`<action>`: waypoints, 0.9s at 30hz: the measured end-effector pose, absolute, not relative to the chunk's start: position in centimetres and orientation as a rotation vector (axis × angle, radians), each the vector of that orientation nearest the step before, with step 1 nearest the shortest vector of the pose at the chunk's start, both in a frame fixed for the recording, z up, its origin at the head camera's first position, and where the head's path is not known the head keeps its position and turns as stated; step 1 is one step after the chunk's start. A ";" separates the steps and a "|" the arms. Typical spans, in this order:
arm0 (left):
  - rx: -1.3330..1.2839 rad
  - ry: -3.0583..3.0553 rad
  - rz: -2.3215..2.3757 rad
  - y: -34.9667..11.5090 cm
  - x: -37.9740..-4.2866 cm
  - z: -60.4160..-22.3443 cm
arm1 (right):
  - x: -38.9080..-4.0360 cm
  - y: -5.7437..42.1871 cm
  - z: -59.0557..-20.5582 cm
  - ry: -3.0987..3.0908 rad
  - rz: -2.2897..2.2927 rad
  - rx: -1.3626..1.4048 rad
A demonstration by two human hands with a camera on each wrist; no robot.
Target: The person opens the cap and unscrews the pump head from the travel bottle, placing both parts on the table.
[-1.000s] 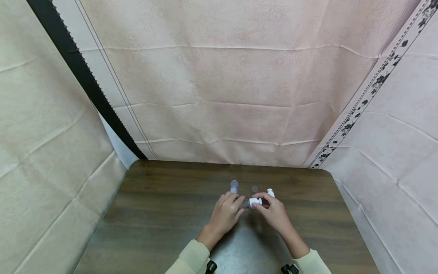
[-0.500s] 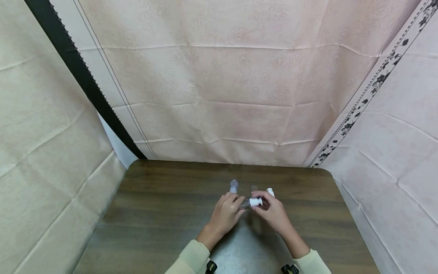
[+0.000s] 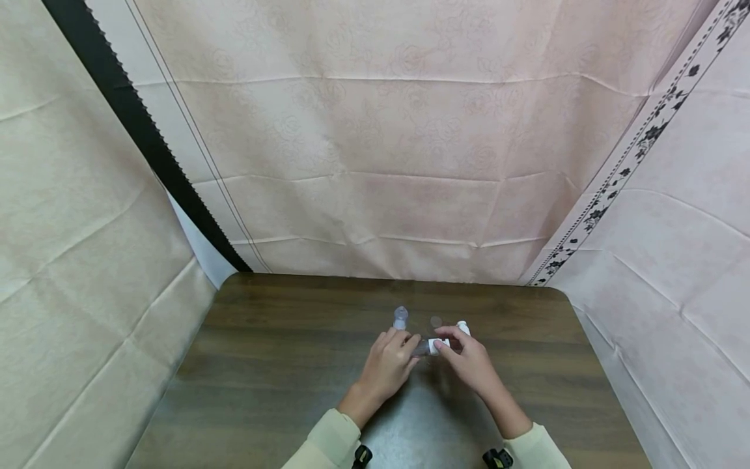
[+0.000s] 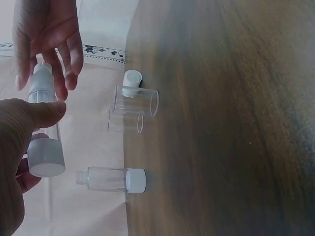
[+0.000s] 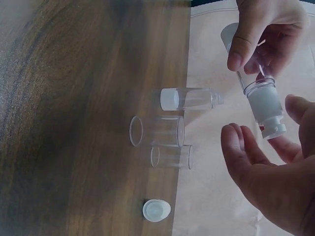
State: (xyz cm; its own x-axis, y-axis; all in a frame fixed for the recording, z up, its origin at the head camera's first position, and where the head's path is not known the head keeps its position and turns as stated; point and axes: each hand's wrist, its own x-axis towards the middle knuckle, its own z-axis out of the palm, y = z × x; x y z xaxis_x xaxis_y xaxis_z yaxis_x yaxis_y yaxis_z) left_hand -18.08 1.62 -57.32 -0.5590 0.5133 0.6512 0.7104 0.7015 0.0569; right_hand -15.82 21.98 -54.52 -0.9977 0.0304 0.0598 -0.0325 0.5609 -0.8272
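My left hand [image 3: 387, 365] holds a clear bottle [image 5: 246, 73] with a white base [image 4: 47, 157], its thumb and fingers curled round the clear body. The bottle lies on its side in the head view, its white pump top [image 5: 266, 105] toward my right hand [image 3: 469, 365]. The right fingers are spread around the pump top; in the right wrist view a gap shows between the fingertips [image 5: 236, 135] and the pump. A second clear bottle [image 4: 108, 179] with a white base and a bare threaded neck stands on the table behind the left hand.
Two clear open cylinders [image 5: 157, 132], a wider and a narrower, stand near the table's far side. A small white cap-like piece [image 5: 156, 210] is beside them, behind the right hand in the head view. Patterned cloth [image 3: 381, 143] hangs beyond the wooden table [image 3: 281, 365].
The right thumb dropped below the pump top half a second ago and now overlaps it again in the head view. The left hand and bottle have hardly moved.
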 end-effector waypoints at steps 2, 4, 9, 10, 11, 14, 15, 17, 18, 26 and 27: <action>-0.933 -2.283 -0.408 1.7 -18.1 -57.4 | -15.9 22.0 -54.6 -2.747 1.415 -0.002; -0.933 -2.275 -0.397 1.7 -18.2 -57.5 | -16.0 22.0 -54.7 -2.770 1.402 0.002; -0.931 -2.296 -0.387 1.8 -18.1 -57.5 | -16.0 22.1 -54.8 -2.790 1.409 0.009; -0.930 -2.306 -0.394 1.8 -18.0 -57.5 | -16.0 22.1 -54.8 -2.787 1.415 0.007; -0.929 -2.316 -0.401 1.8 -18.0 -57.5 | -15.9 22.2 -54.8 -2.783 1.421 0.008; -0.925 -2.343 -0.441 1.8 -17.9 -57.5 | -15.8 22.2 -54.8 -2.761 1.439 0.029; -0.923 -2.349 -0.450 1.8 -17.9 -57.5 | -15.8 22.2 -54.7 -2.754 1.445 0.036; -0.919 -2.354 -0.476 1.7 -17.8 -57.5 | -15.7 22.2 -54.6 -2.743 1.450 0.062; -0.918 -2.355 -0.489 1.7 -17.8 -57.5 | -15.7 22.2 -54.6 -2.740 1.454 0.076; -0.919 -2.375 -0.512 1.7 -17.8 -57.7 | -15.3 22.1 -54.4 -2.718 1.456 0.136; -0.920 -2.382 -0.508 1.7 -17.8 -57.7 | -15.3 22.1 -54.4 -2.713 1.462 0.127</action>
